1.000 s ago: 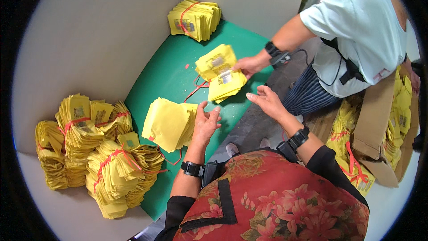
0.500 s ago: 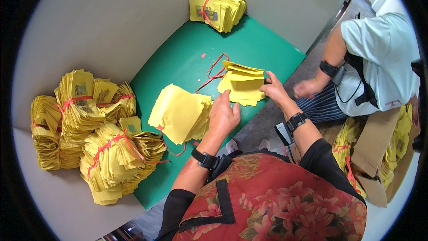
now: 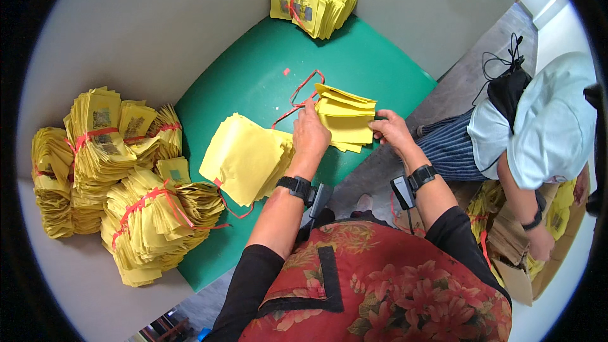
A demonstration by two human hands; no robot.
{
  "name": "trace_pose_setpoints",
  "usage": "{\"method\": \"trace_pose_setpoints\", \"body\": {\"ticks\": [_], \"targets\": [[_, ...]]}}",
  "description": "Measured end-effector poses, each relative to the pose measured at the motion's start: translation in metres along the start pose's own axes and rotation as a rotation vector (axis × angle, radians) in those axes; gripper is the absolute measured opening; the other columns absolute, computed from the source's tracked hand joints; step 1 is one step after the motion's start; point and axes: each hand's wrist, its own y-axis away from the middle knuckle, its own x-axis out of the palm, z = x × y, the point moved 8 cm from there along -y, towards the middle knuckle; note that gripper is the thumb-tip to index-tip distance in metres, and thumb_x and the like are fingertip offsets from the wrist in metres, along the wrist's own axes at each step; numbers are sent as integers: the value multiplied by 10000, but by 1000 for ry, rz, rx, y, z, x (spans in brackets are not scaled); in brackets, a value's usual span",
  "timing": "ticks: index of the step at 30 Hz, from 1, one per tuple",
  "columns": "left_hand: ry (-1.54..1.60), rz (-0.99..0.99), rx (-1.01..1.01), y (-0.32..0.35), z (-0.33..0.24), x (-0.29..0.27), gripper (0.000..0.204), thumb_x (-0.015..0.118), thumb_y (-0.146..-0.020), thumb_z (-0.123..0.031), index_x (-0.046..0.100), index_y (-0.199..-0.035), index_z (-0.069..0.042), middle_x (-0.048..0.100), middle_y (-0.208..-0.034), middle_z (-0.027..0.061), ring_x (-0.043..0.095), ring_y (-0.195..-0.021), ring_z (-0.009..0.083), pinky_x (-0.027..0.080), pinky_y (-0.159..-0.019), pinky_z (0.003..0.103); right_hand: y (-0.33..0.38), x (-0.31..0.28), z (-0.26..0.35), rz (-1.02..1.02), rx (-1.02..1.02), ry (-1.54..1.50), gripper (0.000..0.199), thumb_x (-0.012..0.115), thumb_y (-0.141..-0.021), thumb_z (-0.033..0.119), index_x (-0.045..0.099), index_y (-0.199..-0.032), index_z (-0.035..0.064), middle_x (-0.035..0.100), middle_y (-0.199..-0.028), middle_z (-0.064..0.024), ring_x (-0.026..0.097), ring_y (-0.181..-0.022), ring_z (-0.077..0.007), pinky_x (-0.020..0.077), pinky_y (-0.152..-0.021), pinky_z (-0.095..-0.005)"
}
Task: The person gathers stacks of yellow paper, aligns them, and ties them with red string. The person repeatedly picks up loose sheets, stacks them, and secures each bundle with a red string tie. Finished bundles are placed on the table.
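A small stack of folded yellow paper sheets [image 3: 345,128] lies on the green tabletop [image 3: 247,69], its upper sheets standing apart at the far edge. My left hand [image 3: 310,133] is closed at the stack's left edge, fingertips partly hidden behind the hand. With thumb and fingers, my right hand [image 3: 391,130] grips the right edge. A red tie strip [image 3: 296,106] runs out from behind the stack, past my left hand. To the left, a larger fanned pile of yellow sheets [image 3: 240,158] lies on another red strip [image 3: 235,213].
Several tied yellow bundles [image 3: 149,215] are heaped at the left against the grey wall. One more tied bundle [image 3: 313,3] stands in the far corner. At the right, a co-worker in a pale shirt [image 3: 551,120] reaches into a cardboard box [image 3: 522,278] of yellow bundles.
My left hand has moved up along the stack's left edge. My right hand stays at the right edge. The co-worker has bent down, one hand now at the box.
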Motion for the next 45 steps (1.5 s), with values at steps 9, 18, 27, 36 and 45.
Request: {"method": "trace_pose_setpoints", "body": {"ticks": [9, 18, 27, 36, 45], "targets": [[-61, 45, -121, -15, 17, 13, 612, 652, -859, -69, 463, -1437, -128, 613, -1273, 205, 611, -1107, 434, 516, -927, 516, -23, 6, -7, 107, 111, -579, 510, 661, -879, 24, 477, -1354, 10, 633, -908, -94, 586, -642, -170, 472, -530, -310], [-87, -40, 1, -24, 17, 20, 665, 687, -801, -53, 484, -1430, -123, 630, -1272, 181, 581, -1163, 399, 461, -1015, 479, -41, 3, -13, 121, 211, -944, 336, 691, -898, 46, 553, -1204, 34, 636, -878, -91, 598, -688, -187, 497, -584, -308], [94, 26, -76, -42, 35, 36, 587, 672, -831, -73, 565, -1401, -163, 675, -1245, 122, 569, -1153, 385, 477, -987, 458, -44, 1, -13, 121, 245, -1004, 138, 663, -929, 61, 625, -1057, 25, 629, -853, -78, 599, -717, -188, 516, -611, -298], [101, -55, 67, -43, 27, 37, 661, 733, -800, -108, 552, -1433, -166, 735, -1155, 106, 653, -1092, 323, 506, -960, 428, -47, -3, -14, 90, 254, -1021, 106, 667, -932, 70, 623, -1020, 30, 630, -851, -67, 586, -704, -177, 506, -606, -298], [363, 137, 51, -49, 25, 51, 745, 733, -776, -82, 474, -1474, -102, 704, -1221, 174, 672, -1149, 298, 526, -974, 388, -54, -4, -20, 95, 262, -1040, 98, 678, -938, 81, 653, -1012, 22, 664, -859, -67, 614, -739, -169, 522, -634, -294]]}}
